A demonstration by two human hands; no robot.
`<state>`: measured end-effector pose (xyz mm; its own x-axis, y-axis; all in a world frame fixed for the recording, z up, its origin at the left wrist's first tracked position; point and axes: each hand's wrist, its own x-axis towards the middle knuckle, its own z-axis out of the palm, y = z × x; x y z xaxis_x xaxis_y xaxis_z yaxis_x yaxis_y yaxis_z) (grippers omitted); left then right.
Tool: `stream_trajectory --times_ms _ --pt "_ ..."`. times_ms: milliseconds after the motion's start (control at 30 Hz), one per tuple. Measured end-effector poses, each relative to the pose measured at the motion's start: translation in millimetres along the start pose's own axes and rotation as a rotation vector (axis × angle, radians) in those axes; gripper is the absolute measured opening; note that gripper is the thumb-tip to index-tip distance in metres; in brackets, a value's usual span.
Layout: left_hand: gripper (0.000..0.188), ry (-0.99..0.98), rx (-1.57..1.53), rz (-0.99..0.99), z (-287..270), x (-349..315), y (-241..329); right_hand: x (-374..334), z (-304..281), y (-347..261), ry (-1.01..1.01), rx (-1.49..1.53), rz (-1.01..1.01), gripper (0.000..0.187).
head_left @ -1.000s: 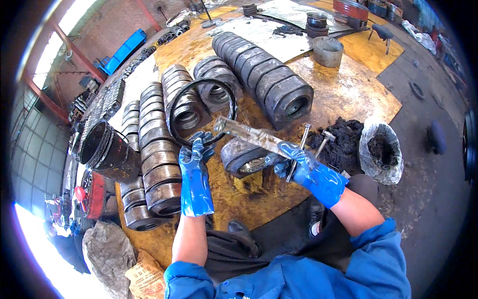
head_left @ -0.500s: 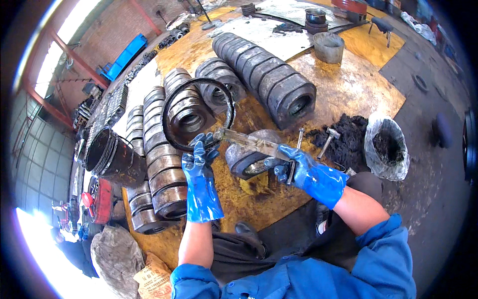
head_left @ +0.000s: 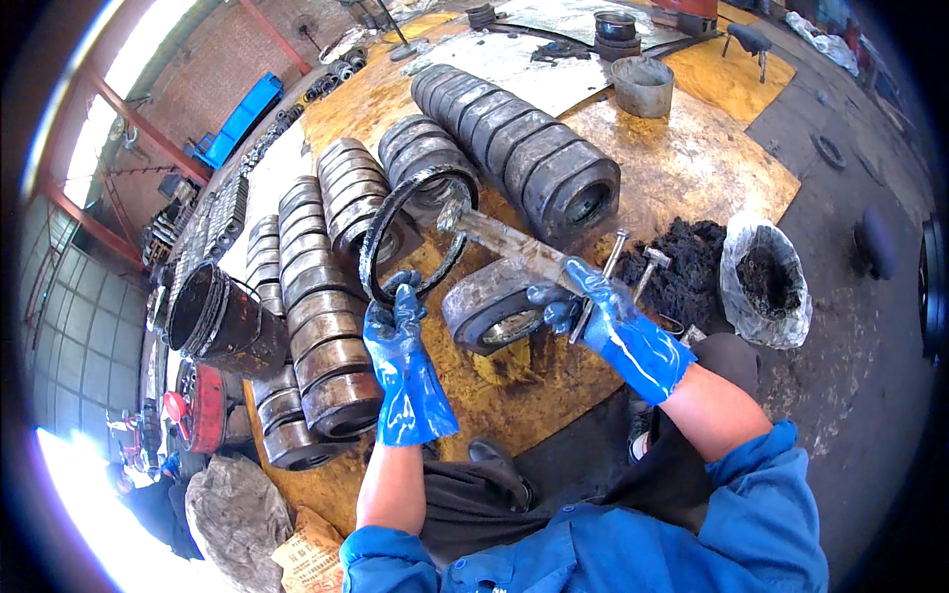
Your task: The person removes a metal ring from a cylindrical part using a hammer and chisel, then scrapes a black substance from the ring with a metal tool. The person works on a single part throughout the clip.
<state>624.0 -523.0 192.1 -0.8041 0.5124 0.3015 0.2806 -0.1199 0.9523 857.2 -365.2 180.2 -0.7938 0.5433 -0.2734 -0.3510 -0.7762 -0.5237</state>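
My left hand (head_left: 398, 321) is closed on the lower edge of a dark, greasy ring (head_left: 373, 245), which stands tilted above the parts. In my right hand (head_left: 598, 298) is a flat, grey, smeared bar (head_left: 519, 247); its clotted tip reaches the ring's right side. Across the bar at my right fingers runs a thin metal rod (head_left: 614, 253); whether the two are joined I cannot tell. Both hands wear blue rubber gloves. Below the bar, a thick steel collar (head_left: 474, 308) lies on the stained yellow sheet (head_left: 554, 390).
Rows of heavy steel rings (head_left: 331, 321) stretch away ahead. Black bucket (head_left: 232, 321) stands left. At right are a hammer (head_left: 652, 265), a dark fibrous heap (head_left: 684, 259) and a plastic-lined container (head_left: 730, 277). A grey tub (head_left: 643, 91) sits farther off.
The ring has turned and tilted to a narrower oval. My right hand has risen slightly, carrying the bar's tip up and right to the ring's right side.
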Motion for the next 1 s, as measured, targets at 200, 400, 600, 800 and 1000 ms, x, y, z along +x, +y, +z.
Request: stream_trajectory --times_ms 200,400,600,800,1000 --pt "0.023 0.031 0.176 0.083 7 -5 5 5 4 28 0.026 0.072 0.202 0.046" --pt "0.023 0.007 0.189 -0.020 15 -13 21 21 -20 38 0.000 0.154 0.115 0.044" --pt "0.025 0.074 0.224 0.069 7 -8 6 4 12 18 0.037 0.000 -0.051 0.047" --pt "0.027 0.092 0.081 -0.034 -8 5 -8 5 -6 18 -0.137 -0.097 0.029 0.047" --pt "0.023 0.131 -0.109 -0.239 -32 23 -23 -8 6 7 -0.087 -0.057 0.038 0.048"
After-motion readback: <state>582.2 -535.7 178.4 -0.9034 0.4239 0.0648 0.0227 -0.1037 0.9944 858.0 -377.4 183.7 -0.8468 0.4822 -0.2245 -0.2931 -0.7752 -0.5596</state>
